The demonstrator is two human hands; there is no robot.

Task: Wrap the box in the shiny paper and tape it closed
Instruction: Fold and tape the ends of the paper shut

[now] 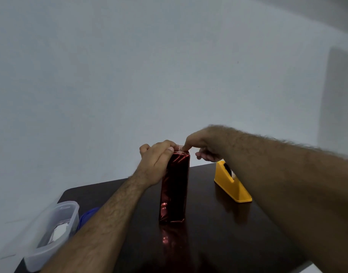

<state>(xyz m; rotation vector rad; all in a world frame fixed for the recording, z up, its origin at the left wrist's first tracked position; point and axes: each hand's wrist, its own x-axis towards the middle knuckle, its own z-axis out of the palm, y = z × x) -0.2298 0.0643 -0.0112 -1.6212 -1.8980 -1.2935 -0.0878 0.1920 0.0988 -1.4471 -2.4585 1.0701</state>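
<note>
Your left hand [156, 161] grips the top of the upright box [175, 186], already in shiny paper. Your right hand [203, 143] presses one fingertip on its top fold; other fingers loosely curled.

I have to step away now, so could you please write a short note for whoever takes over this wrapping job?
Left hand: grips the upper part of the wrapped box, thumb on its top edge.
Right hand: one fingertip presses the folded paper on the box top; whether it holds tape cannot be told.
The box stands upright on the dark table, sides already covered in shiny red paper. The yellow tape dispenser sits to its right.
Left: tape the top fold down and check the bottom end.
</note>
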